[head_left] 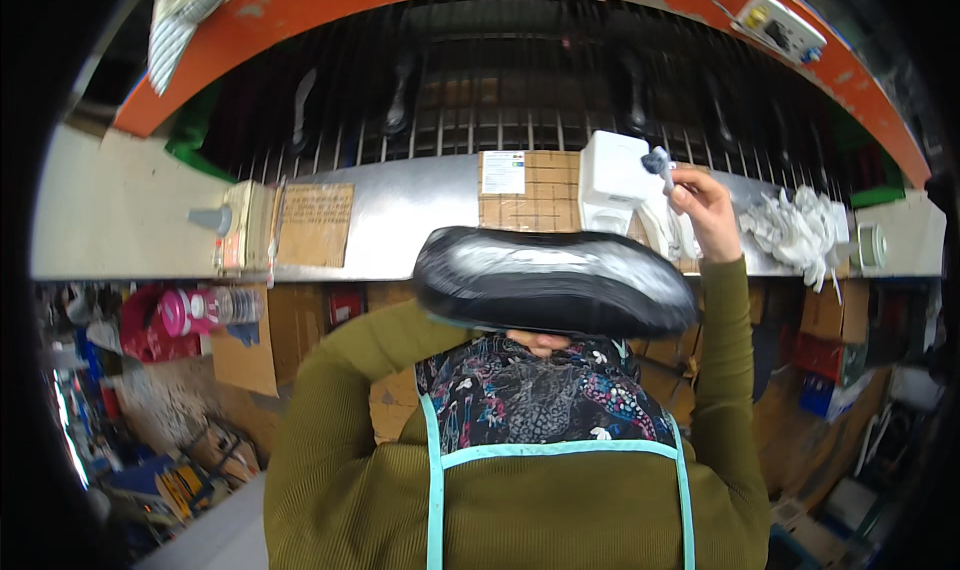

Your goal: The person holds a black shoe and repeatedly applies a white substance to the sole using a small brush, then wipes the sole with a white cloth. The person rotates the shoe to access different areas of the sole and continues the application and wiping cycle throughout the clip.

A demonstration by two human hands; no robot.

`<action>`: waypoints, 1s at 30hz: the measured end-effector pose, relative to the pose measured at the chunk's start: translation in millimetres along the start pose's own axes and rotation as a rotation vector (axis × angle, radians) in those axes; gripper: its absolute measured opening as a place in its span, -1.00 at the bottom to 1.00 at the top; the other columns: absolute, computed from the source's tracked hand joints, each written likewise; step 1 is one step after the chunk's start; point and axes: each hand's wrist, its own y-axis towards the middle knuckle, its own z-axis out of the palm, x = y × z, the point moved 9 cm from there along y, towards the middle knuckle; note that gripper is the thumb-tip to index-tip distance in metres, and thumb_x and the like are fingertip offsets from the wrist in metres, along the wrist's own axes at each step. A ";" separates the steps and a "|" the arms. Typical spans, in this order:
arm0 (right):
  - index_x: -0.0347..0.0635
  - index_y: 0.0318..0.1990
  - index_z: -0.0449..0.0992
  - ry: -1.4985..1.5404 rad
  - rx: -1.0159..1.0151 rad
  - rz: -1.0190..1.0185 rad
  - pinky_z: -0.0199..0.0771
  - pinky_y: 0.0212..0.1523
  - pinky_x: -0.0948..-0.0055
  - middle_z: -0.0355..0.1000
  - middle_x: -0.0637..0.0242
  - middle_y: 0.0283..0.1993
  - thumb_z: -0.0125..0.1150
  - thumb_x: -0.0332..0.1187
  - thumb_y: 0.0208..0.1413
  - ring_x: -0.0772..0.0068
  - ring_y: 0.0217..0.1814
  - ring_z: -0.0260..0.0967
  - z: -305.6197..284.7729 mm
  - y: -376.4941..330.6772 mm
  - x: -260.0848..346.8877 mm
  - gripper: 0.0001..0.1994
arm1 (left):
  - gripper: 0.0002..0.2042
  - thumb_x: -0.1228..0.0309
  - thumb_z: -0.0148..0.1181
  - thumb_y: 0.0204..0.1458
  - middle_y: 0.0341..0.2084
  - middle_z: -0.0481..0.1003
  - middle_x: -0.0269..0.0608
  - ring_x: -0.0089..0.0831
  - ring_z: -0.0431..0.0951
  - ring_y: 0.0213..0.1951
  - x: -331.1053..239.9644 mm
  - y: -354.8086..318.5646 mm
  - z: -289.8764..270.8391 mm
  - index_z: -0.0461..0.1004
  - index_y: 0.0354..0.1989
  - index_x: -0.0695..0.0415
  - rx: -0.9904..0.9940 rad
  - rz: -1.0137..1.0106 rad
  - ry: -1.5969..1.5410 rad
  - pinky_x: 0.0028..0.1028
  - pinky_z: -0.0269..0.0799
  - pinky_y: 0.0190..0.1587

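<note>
A long, glossy black thing, rounded and shoe-like point(555, 285), is in front of my chest, smeared by motion. My left hand point(540, 342) is closed on it from below; only a few fingertips show beneath its lower edge. My right hand point(708, 213) is raised over the bench and pinches a small white cloth point(660, 162) with a dark, stained end. Just left of that cloth stands a white, box-shaped container point(612, 170). White rags point(795, 235) lie in a crumpled heap to the right of my right hand.
Cardboard pieces point(315, 225) lie on the metal bench point(420, 200). Behind it, a row of metal bars point(460, 135) runs beneath an orange frame point(320, 30), with several dark, shiny things beyond. A pink-capped bottle point(190, 311) is at left; a socket panel point(780, 27) is at upper right.
</note>
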 end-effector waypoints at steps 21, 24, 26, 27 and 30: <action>-0.04 -0.46 0.60 -1.287 -0.465 -0.045 0.11 -0.22 0.23 0.43 0.31 -0.47 0.25 -0.28 0.03 0.23 -0.45 0.39 -8.6 -86.0 -114.9 -0.89 | -0.64 0.15 -0.16 0.18 -0.48 0.43 0.12 -0.09 0.54 -0.50 -112.1 -86.6 -141.4 0.28 -0.30 0.28 -0.327 -0.223 -0.056 -0.20 0.52 -0.44; -0.09 -0.49 0.59 -1.067 -0.445 0.151 0.19 -0.32 0.27 0.43 0.28 -0.53 0.23 -0.22 0.06 0.20 -0.52 0.36 -24.9 -92.4 -135.5 -0.81 | -0.52 0.02 -0.13 0.14 -0.32 0.44 0.12 -0.07 0.54 -0.39 -121.3 -98.2 -159.8 0.28 -0.09 0.27 -0.389 0.261 -0.056 -0.21 0.53 -0.35; -0.12 -0.48 0.59 -0.792 -0.439 0.326 0.24 -0.40 0.32 0.42 0.26 -0.57 0.22 -0.17 0.08 0.25 -0.57 0.33 -44.4 -100.5 -170.3 -0.76 | -0.38 -0.12 -0.07 0.05 -0.16 0.39 0.04 -0.11 0.48 -0.23 -133.9 -92.6 -125.1 0.22 0.04 0.22 -0.413 0.643 0.161 -0.20 0.47 -0.19; -0.16 -0.42 0.61 -0.548 -0.331 0.471 0.29 -0.48 0.41 0.48 0.33 -0.55 0.24 -0.16 0.09 0.43 -0.58 0.33 -51.0 -104.1 -202.8 -0.75 | -0.30 -0.19 -0.03 0.00 -0.07 0.36 0.00 -0.14 0.45 -0.15 -134.1 -85.9 -100.8 0.20 0.11 0.19 -0.425 0.783 0.267 -0.20 0.44 -0.10; -0.22 -0.36 0.62 -0.057 -0.195 0.612 0.32 -0.40 0.55 0.48 0.45 -0.53 0.28 -0.25 0.07 0.59 -0.50 0.34 -26.2 -92.7 -177.1 -0.80 | -0.03 -0.40 0.06 -0.13 0.17 0.29 -0.12 -0.21 0.37 0.10 -125.1 -71.8 -45.4 0.11 0.31 0.11 -0.493 1.023 0.453 -0.19 0.36 0.15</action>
